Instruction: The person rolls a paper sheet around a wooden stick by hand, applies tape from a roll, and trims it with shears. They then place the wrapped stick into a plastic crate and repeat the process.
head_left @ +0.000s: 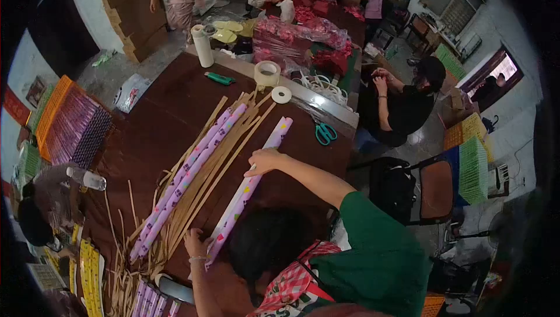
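Observation:
A lilac patterned roll [248, 187] with a white strip along its side lies diagonally on the brown table [140, 136]. My right hand [266, 162] is closed round its upper half. At the lower end, my left hand [197, 244] has its curled fingers on the white edge. Left of this roll, two similar lilac rolls [189, 177] lie side by side on long brown paper strips [219, 156]. Teal-handled scissors [325, 133] rest to the right, past the roll's upper end.
Clear tape [267, 74], a white ring roll [282, 95] and a green cutter [219, 78] lie near the back edge. Yellow rolls [90, 276] and more lilac rolls [149, 300] are at lower left. Several people are around, one in black [408, 104] at right.

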{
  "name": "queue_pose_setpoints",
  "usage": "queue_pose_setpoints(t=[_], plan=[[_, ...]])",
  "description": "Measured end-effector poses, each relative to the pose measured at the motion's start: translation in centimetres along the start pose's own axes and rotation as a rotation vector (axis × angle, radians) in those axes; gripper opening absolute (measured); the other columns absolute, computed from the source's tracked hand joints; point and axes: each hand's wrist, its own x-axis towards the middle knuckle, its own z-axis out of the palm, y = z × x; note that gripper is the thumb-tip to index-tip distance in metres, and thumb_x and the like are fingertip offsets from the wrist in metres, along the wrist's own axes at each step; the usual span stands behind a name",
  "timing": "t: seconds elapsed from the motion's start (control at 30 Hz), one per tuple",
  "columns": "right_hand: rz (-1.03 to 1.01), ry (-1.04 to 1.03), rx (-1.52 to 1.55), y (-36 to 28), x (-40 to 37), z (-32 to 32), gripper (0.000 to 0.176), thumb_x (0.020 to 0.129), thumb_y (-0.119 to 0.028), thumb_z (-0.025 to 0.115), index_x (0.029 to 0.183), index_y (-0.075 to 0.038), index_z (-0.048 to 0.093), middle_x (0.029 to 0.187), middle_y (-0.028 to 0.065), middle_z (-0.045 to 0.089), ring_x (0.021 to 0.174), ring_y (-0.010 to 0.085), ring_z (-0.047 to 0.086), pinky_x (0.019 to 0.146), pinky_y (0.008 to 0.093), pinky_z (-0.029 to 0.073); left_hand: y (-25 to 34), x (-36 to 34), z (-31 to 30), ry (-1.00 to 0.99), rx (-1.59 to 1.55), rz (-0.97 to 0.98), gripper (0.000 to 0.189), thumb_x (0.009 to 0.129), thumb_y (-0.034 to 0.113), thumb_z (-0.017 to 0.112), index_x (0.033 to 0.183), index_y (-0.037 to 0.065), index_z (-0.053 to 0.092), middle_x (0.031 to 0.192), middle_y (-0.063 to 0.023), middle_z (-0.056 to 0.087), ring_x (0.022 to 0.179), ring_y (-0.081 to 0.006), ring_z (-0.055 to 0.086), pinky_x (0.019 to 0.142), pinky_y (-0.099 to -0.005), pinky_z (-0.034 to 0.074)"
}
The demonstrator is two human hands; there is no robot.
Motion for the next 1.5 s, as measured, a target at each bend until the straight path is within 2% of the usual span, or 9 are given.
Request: queue_pose_setpoints(t=[0.03, 0.13, 0.17, 0.3, 0.57, 0.63, 1.27, 1.43, 1.5], plan=[[-0.074, 0.159, -0.022, 0.4, 0.1, 1.0, 0.060, 0.071, -0.065, 0.051, 0.077, -0.008, 0.067, 0.081, 0.0134, 0.063, 0.080, 0.0306, 0.061, 0.063, 0.0441, 0.049, -0.2, 0.0, 0.0, -0.022, -0.021, -0.007, 0.048, 0.051, 0.017, 0.082, 0.087, 0.008, 0.051, 0.093, -0.0125, 0.052, 0.090, -0.0347, 0.048, 0.076, -0.0438, 0.041], [-0.107, 0.220, -0.029, 0.7, 0.0, 1.4, 0.059, 0.071, -0.065, 0.051, 0.077, -0.008, 0.067, 0.079, 0.0128, 0.063, 0.079, 0.0308, 0.061, 0.062, 0.0433, 0.049, -0.1, 0.1, 0.0, -0.026, 0.018, -0.016, 0.048, 0.052, 0.017, 0.083, 0.087, 0.008, 0.051, 0.093, -0.0133, 0.051, 0.091, -0.0350, 0.048, 0.077, -0.0441, 0.040], [-0.083, 0.157, -0.035, 0.7, 0.0, 1.2, 0.053, 0.072, -0.060, 0.055, 0.082, -0.008, 0.065, 0.087, 0.0119, 0.061, 0.083, 0.0300, 0.061, 0.067, 0.0420, 0.049, -0.1, 0.0, -0.1, -0.025, 0.025, -0.026, 0.049, 0.052, 0.017, 0.083, 0.087, 0.008, 0.051, 0.093, -0.0136, 0.051, 0.091, -0.0351, 0.048, 0.077, -0.0442, 0.040], [-0.089, 0.125, -0.061, 0.7, -0.1, 0.7, 0.053, 0.072, -0.059, 0.055, 0.081, -0.008, 0.065, 0.087, 0.0115, 0.061, 0.082, 0.0297, 0.061, 0.066, 0.0420, 0.049, -0.7, -0.3, 0.4, 0.062, 0.030, 0.100, 0.046, 0.052, 0.018, 0.081, 0.087, 0.009, 0.052, 0.091, -0.0121, 0.053, 0.090, -0.0339, 0.049, 0.078, -0.0432, 0.040], [-0.122, 0.218, -0.056, 1.1, -0.2, 1.0, 0.054, 0.072, -0.060, 0.055, 0.080, -0.007, 0.064, 0.084, 0.0102, 0.060, 0.081, 0.0294, 0.061, 0.065, 0.0413, 0.048, -0.1, -0.9, 0.1, 0.079, 0.025, 0.062, 0.042, 0.055, 0.019, 0.080, 0.087, 0.009, 0.054, 0.087, -0.0085, 0.053, 0.084, -0.0286, 0.049, 0.077, -0.0399, 0.038], [-0.118, 0.211, -0.081, 1.6, 0.1, 1.1, 0.054, 0.073, -0.060, 0.055, 0.079, -0.007, 0.064, 0.084, 0.0103, 0.060, 0.081, 0.0297, 0.061, 0.066, 0.0410, 0.048, -0.1, -0.9, 0.2, 0.111, -0.014, 0.132, 0.042, 0.055, 0.019, 0.080, 0.088, 0.010, 0.054, 0.086, -0.0081, 0.053, 0.083, -0.0279, 0.049, 0.076, -0.0398, 0.038], [-0.120, 0.173, -0.092, 2.8, 0.4, -0.2, 0.058, 0.074, -0.062, 0.053, 0.081, -0.005, 0.063, 0.085, 0.0106, 0.060, 0.084, 0.0299, 0.060, 0.067, 0.0425, 0.048, 0.1, -0.8, -0.1, 0.120, -0.008, 0.150, 0.042, 0.056, 0.019, 0.081, 0.086, 0.009, 0.054, 0.083, -0.0090, 0.051, 0.080, -0.0281, 0.048, 0.070, -0.0409, 0.040], [-0.161, 0.184, -0.043, 3.1, 0.2, -0.2, 0.055, 0.075, -0.059, 0.054, 0.085, -0.006, 0.063, 0.084, 0.0104, 0.060, 0.083, 0.0297, 0.060, 0.066, 0.0428, 0.048, -0.3, -0.8, 0.0, 0.106, -0.042, 0.164, 0.041, 0.057, 0.017, 0.080, 0.087, 0.009, 0.054, 0.083, -0.0088, 0.051, 0.080, -0.0286, 0.048, 0.071, -0.0408, 0.040], [-0.167, 0.191, -0.041, 3.3, 0.5, 0.1, 0.048, 0.075, -0.055, 0.055, 0.080, -0.007, 0.061, 0.087, 0.0107, 0.060, 0.085, 0.0306, 0.059, 0.066, 0.0433, 0.047, -0.6, -0.7, 0.3, 0.099, -0.077, 0.141, 0.041, 0.054, 0.017, 0.080, 0.085, 0.009, 0.055, 0.083, -0.0081, 0.052, 0.082, -0.0282, 0.049, 0.072, -0.0400, 0.039]])
